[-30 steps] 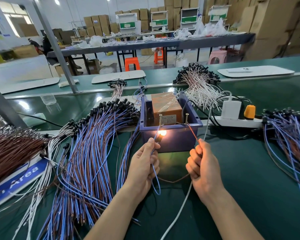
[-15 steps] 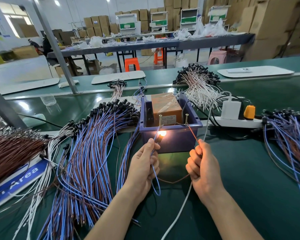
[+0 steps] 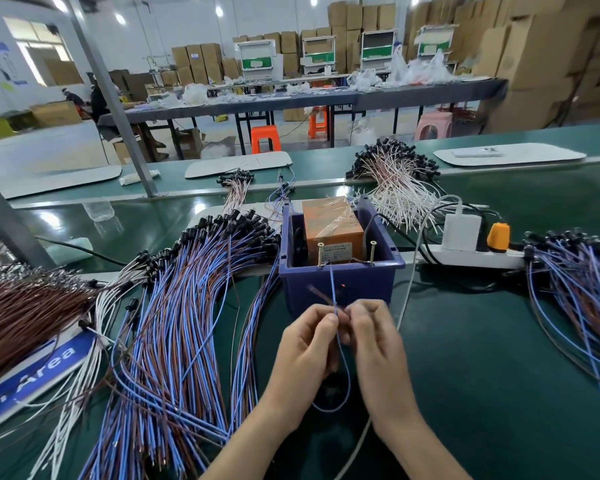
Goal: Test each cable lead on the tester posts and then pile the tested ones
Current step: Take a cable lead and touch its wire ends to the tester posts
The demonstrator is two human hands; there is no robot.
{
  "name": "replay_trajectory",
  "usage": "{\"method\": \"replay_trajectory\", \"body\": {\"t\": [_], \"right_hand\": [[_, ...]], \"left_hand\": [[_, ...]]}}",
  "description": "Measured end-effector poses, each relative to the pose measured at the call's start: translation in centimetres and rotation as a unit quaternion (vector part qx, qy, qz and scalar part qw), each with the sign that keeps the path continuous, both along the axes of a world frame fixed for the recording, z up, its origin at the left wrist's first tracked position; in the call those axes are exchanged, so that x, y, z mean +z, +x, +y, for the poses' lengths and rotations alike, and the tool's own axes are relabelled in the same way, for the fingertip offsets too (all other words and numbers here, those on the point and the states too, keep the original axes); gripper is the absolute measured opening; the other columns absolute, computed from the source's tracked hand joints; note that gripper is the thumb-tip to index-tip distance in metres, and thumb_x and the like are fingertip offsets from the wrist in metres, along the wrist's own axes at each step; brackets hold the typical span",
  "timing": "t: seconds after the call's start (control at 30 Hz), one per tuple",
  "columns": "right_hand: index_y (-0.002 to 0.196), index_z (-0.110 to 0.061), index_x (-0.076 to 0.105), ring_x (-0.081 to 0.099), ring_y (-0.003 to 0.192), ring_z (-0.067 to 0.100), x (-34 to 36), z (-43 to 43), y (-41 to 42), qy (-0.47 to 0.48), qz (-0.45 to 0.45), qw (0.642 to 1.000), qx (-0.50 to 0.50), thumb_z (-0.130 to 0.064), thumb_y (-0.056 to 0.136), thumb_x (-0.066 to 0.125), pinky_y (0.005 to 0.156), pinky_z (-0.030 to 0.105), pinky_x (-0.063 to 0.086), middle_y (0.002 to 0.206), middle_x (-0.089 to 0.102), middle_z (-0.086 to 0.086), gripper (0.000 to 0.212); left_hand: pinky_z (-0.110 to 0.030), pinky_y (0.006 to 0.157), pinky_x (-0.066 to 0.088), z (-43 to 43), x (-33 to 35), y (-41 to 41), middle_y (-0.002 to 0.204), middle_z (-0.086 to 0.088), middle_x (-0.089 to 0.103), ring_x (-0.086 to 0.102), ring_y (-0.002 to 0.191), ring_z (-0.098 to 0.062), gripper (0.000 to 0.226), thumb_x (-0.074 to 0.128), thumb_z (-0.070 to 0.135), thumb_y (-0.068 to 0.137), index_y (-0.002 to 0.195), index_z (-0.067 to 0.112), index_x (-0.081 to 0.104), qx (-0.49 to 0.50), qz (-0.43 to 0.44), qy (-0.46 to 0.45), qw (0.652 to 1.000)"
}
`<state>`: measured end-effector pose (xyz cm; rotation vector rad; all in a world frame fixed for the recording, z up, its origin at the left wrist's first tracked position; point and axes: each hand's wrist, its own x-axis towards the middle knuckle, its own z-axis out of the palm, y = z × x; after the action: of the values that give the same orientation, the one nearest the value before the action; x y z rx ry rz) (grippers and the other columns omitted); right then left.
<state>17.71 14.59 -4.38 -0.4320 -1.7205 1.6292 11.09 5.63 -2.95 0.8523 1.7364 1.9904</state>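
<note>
A blue box tester [image 3: 340, 282] stands mid-table with two screw posts [image 3: 320, 254] on its near rim and an orange block inside. Just in front of it my left hand [image 3: 305, 351] and my right hand [image 3: 374, 344] are close together, both pinching one cable lead [image 3: 334, 296]. Its blue wire points up toward the left post and loops down between my wrists; its brown wire sticks out to the upper left. The lead's lamp is dark apart from a small red dot.
A big pile of blue and brown leads [image 3: 187, 306] covers the table to the left, with brown wires [image 3: 25, 306] beyond it. More leads [image 3: 582, 289] lie at the right, behind them a white power strip [image 3: 471, 258]. White leads [image 3: 395, 188] sit behind the tester.
My hands have pulled the lead's ends off the posts and come together in front of the box. The lamp that glowed bright orange has gone out.
</note>
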Motion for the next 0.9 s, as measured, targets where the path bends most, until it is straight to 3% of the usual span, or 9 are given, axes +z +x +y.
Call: {"method": "replay_trajectory", "body": {"t": [0.1, 0.17, 0.3, 0.37, 0.47, 0.53, 0.6, 0.73, 0.9], "right_hand": [[0.108, -0.037, 0.062, 0.068, 0.099, 0.007, -0.8, -0.3, -0.2, 0.041, -0.035, 0.997, 0.050, -0.054, 0.099, 0.042, 0.085, 0.029, 0.053, 0.104, 0.072, -0.011, 0.028], [0.114, -0.039, 0.062, 0.068, 0.105, 0.007, -0.7, -0.2, -0.1, 0.044, -0.039, 0.996, 0.061, -0.054, 0.102, 0.040, 0.090, 0.034, 0.052, 0.110, 0.072, -0.012, 0.029], [0.111, -0.036, 0.066, 0.070, 0.094, 0.008, -0.6, 0.0, -0.1, 0.063, -0.076, 0.993, 0.072, -0.054, 0.104, 0.038, 0.085, 0.038, 0.054, 0.100, 0.074, -0.010, 0.034], [0.095, -0.030, 0.069, 0.065, 0.079, 0.004, -0.4, 0.1, -0.2, 0.041, -0.092, 0.992, 0.071, -0.055, 0.103, 0.041, 0.077, 0.030, 0.052, 0.084, 0.071, -0.013, 0.039], [0.064, -0.025, 0.052, 0.040, 0.054, 0.012, 0.4, 0.8, -0.2, -0.087, -0.069, 0.993, 0.044, -0.057, 0.097, 0.045, 0.052, 0.023, 0.041, 0.058, 0.041, -0.007, 0.046], [0.065, -0.024, 0.050, 0.037, 0.048, 0.016, 0.9, 1.7, -0.1, -0.176, -0.022, 0.984, 0.017, -0.047, 0.104, 0.041, 0.046, 0.026, 0.042, 0.055, 0.033, -0.003, 0.046], [0.072, -0.019, 0.050, 0.034, 0.044, 0.014, 1.2, 2.6, 0.2, -0.211, 0.025, 0.977, -0.034, -0.042, 0.107, 0.038, 0.043, 0.027, 0.040, 0.054, 0.033, -0.005, 0.043], [0.080, -0.032, 0.056, 0.037, 0.046, 0.006, 1.3, 3.6, 1.2, -0.148, 0.081, 0.970, -0.177, -0.041, 0.109, 0.031, 0.043, 0.020, 0.040, 0.057, 0.040, -0.012, 0.039], [0.093, -0.034, 0.050, 0.054, 0.061, 0.009, 0.9, 4.5, 1.9, -0.073, 0.015, 0.946, -0.316, -0.039, 0.109, 0.027, 0.058, 0.027, 0.042, 0.077, 0.051, -0.003, 0.029]], "left_hand": [[-0.031, 0.079, 0.058, -0.1, 0.0, 0.1, 0.098, -0.008, 0.074, 0.071, 0.090, -0.024, 0.022, 0.053, 0.014, 0.104, 0.098, 0.024, 0.072, 0.038, 0.048, 0.017, 0.998], [-0.026, 0.082, 0.056, 0.0, 0.0, 0.1, 0.102, -0.010, 0.071, 0.070, 0.097, -0.022, 0.025, 0.055, 0.010, 0.102, 0.099, 0.027, 0.074, 0.074, 0.078, 0.020, 0.994], [-0.029, 0.078, 0.058, 0.3, -0.3, 0.0, 0.104, -0.008, 0.069, 0.071, 0.094, -0.019, 0.027, 0.056, 0.011, 0.101, 0.098, 0.030, 0.075, 0.130, 0.092, 0.015, 0.987], [-0.032, 0.083, 0.057, 0.2, -0.6, -0.1, 0.102, -0.001, 0.069, 0.070, 0.096, -0.017, 0.026, 0.053, 0.013, 0.103, 0.101, 0.032, 0.071, 0.151, 0.137, -0.007, 0.979], [-0.035, 0.093, 0.052, -0.2, -0.8, -0.3, 0.106, 0.013, 0.067, 0.065, 0.101, -0.012, 0.024, 0.045, 0.028, 0.105, 0.110, 0.042, 0.064, 0.182, 0.219, -0.050, 0.957], [-0.035, 0.092, 0.049, -0.6, -0.8, -0.4, 0.105, 0.015, 0.064, 0.062, 0.099, -0.013, 0.029, 0.040, 0.032, 0.103, 0.117, 0.046, 0.061, 0.185, 0.241, -0.055, 0.951], [-0.025, 0.082, 0.045, -0.9, -0.7, -0.5, 0.101, 0.012, 0.058, 0.058, 0.092, -0.017, 0.035, 0.037, 0.032, 0.101, 0.121, 0.046, 0.061, 0.170, 0.255, -0.047, 0.951], [-0.015, 0.086, 0.043, -1.3, -0.7, -0.7, 0.106, 0.009, 0.057, 0.058, 0.104, -0.019, 0.038, 0.036, 0.027, 0.101, 0.124, 0.043, 0.061, 0.154, 0.284, -0.050, 0.945], [-0.016, 0.090, 0.043, -1.0, -0.9, -1.0, 0.105, 0.016, 0.061, 0.059, 0.108, -0.013, 0.048, 0.043, 0.007, 0.104, 0.118, 0.048, 0.063, 0.138, 0.261, -0.106, 0.949]]}}
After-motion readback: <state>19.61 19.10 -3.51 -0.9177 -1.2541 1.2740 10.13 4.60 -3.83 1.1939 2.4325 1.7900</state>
